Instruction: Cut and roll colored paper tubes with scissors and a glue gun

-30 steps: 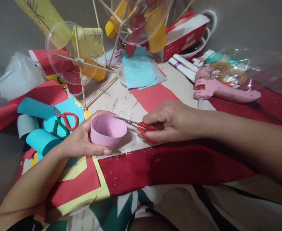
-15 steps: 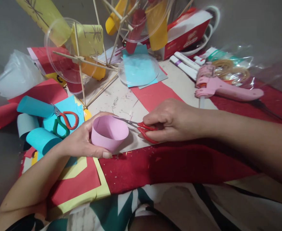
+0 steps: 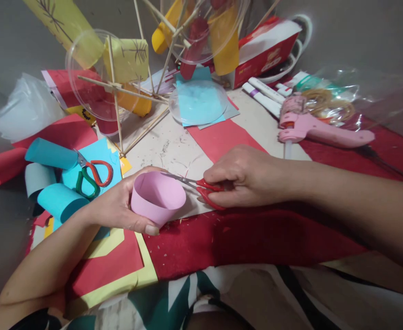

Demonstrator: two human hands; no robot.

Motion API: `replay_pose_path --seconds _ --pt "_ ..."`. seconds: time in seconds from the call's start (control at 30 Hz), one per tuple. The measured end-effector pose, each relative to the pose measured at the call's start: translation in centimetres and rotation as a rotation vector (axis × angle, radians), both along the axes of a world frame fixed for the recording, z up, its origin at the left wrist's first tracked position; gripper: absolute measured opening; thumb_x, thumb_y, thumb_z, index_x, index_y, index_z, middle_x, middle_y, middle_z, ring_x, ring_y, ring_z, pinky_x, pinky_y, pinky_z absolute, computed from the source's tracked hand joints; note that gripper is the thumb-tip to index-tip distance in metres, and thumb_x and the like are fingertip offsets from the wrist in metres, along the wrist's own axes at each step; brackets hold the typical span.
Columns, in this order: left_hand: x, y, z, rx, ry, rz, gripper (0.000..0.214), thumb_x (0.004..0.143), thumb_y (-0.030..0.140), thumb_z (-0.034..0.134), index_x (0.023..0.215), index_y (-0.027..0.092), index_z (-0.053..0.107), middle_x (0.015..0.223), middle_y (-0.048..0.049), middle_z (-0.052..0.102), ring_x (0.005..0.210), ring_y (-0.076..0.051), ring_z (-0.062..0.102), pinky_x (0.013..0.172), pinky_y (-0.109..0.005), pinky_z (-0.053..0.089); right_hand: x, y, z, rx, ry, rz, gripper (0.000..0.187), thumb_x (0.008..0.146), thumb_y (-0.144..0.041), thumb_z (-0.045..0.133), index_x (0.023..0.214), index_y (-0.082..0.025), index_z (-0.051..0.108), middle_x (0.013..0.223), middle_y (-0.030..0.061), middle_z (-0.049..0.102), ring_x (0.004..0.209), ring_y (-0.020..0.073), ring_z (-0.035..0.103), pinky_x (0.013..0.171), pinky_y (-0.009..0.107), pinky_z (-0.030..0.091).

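A pink paper tube (image 3: 153, 208), short and with an oval open top, is held in my left hand (image 3: 124, 204), its thumb along the near side and the other fingers hidden behind. My right hand (image 3: 241, 176) grips red-handled scissors (image 3: 206, 190) through their loops. Their blades point left and reach the tube's far right edge; the tips are partly hidden by the paper. Left of my left hand, a second pair of scissors (image 3: 98, 174) with one orange and one green handle lies on blue paper near rolled blue paper tubes (image 3: 62, 201).
Stick frames (image 3: 117, 101) carrying clear plastic discs and coloured paper tubes stand at the back. A clear lid (image 3: 198, 103) lies on blue paper. At right are a pink glue gun (image 3: 325, 128), white markers (image 3: 263, 94) and a red box (image 3: 270, 50). Red cloth (image 3: 256, 233) covers the near edge.
Both hands, the pink paper tube and the red-handled scissors sit slightly lower in view. The tube has tilted a little. Both grips stay the same.
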State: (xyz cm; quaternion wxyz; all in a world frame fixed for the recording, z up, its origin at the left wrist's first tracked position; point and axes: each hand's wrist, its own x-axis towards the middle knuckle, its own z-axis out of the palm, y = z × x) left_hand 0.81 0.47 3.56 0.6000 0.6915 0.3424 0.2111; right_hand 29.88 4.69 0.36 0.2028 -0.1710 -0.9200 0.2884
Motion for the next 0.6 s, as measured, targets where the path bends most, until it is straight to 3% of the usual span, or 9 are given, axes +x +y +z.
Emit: replay_pose_path --seconds 0.37,0.6 --pt "-0.09 -0.17 -0.43 -0.052 -0.006 -0.050 0.086 0.057 0.028 0.099 0.133 0.023 0.060 0.121 -0.0114 0.073 0.105 -0.029 0.072 0.085 -0.035 0.060 -0.10 -0.03 -0.04 -0.005 -0.024 0.009 0.039 0.094 -0.030 0.055 0.060 -0.020 0.039 0.051 -0.0058 0.039 0.049 0.0076 0.031 0.053 0.026 0.021" --pt "0.25 -0.30 -0.78 -0.138 -0.070 -0.110 0.081 0.057 0.025 0.099 0.130 0.023 0.063 0.113 -0.0089 0.074 0.096 -0.025 0.073 0.081 -0.032 0.060 -0.26 -0.21 -0.21 0.010 -0.010 0.026 0.036 0.091 -0.025 0.057 0.060 -0.020 0.041 0.051 -0.0062 0.038 0.049 0.0072 0.031 0.053 0.026 0.021"
